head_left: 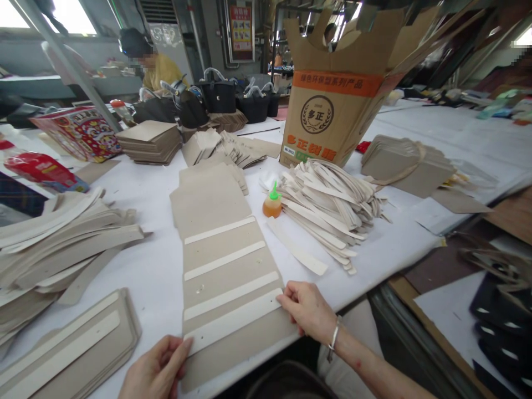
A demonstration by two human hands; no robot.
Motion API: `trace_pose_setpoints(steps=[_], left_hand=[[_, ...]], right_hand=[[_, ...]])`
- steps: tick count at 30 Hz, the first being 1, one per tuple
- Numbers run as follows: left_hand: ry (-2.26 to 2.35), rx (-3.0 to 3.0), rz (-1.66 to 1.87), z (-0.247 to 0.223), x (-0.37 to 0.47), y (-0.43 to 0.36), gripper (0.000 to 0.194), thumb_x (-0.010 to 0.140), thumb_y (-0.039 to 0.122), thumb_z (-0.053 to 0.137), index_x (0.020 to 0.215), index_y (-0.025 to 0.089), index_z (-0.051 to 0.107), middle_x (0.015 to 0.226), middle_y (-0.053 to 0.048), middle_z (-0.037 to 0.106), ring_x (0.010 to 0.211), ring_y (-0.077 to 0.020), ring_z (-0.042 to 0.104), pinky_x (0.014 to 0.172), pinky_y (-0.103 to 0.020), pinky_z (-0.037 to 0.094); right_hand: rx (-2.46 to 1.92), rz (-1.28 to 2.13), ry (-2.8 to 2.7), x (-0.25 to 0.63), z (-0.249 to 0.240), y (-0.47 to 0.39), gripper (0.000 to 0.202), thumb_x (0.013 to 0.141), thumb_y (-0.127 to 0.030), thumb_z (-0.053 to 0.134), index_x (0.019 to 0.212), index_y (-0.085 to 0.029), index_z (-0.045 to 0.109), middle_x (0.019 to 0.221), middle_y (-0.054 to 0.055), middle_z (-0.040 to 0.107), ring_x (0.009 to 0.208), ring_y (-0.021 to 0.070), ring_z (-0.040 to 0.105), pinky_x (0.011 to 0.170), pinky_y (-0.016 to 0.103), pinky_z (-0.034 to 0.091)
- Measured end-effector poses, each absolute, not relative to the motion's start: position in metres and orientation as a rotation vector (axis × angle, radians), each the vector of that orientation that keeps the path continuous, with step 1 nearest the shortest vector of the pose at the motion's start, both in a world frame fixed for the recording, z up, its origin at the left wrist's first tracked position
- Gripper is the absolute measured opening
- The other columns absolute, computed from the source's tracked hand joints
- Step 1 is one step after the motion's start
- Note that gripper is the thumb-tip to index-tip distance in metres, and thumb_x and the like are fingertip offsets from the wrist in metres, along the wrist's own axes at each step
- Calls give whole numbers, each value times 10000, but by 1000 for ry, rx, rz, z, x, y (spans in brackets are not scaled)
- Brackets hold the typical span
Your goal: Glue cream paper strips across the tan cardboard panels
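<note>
Between my two hands a pale strip (236,321) with small dark holes near its ends lies across a beige board panel (224,368). My left hand (158,368) pinches the strip's left end between thumb and fingers. At its right end, my right hand (310,310) grips it by the panel's edge. Farther up, several narrower strips (233,293) lie across overlapping beige panels (211,194). Right of these sits a small glue bottle (272,206) with a green nozzle and amber liquid. One loose strip (297,246) rests beside it.
A heap of strips (328,205) lies at right, before a tall cardboard box (328,111). More strips (62,249) and stacked panels (83,343) are at left. A panel stack (149,141) stands farther back, near black bags (218,94). A person (162,69) sits beyond. The table edge (357,293) runs close to me.
</note>
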State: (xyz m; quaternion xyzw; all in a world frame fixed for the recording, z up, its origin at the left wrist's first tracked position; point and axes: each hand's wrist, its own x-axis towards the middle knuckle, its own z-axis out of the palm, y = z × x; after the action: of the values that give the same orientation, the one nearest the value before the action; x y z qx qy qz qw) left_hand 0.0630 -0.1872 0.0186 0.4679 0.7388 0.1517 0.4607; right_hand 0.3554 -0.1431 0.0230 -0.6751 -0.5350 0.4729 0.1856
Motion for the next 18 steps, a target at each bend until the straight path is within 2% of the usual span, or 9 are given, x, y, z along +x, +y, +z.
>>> trace_pose_setpoints(steps=[6,10,18], left_hand=[[1802,1153,404,17,64,-187,497,703,707,445,575,228,482,342,83,424,320,-106,412,385,-211,286],[1808,1151,422,14,63,-186,486,712,695,442,614,222,491,422,67,505,322,-104,437,367,-211,299],[1799,1144,515,13,62,-186,358,782,540,451,648,210,486,450,60,525,336,-101,471,382,-206,336]], right_hand=[[-1955,1237,-1582,354,26,-143,237,801,-306,463,590,-198,478,445,-40,536,310,77,484,306,153,296],[-1958,1216,-1616,354,24,-145,263,815,-344,447,593,-205,471,448,-40,538,319,85,495,312,159,309],[-1981,1285,-1626,357,10,-147,337,811,-467,426,579,-224,403,420,-66,469,294,91,459,287,173,311]])
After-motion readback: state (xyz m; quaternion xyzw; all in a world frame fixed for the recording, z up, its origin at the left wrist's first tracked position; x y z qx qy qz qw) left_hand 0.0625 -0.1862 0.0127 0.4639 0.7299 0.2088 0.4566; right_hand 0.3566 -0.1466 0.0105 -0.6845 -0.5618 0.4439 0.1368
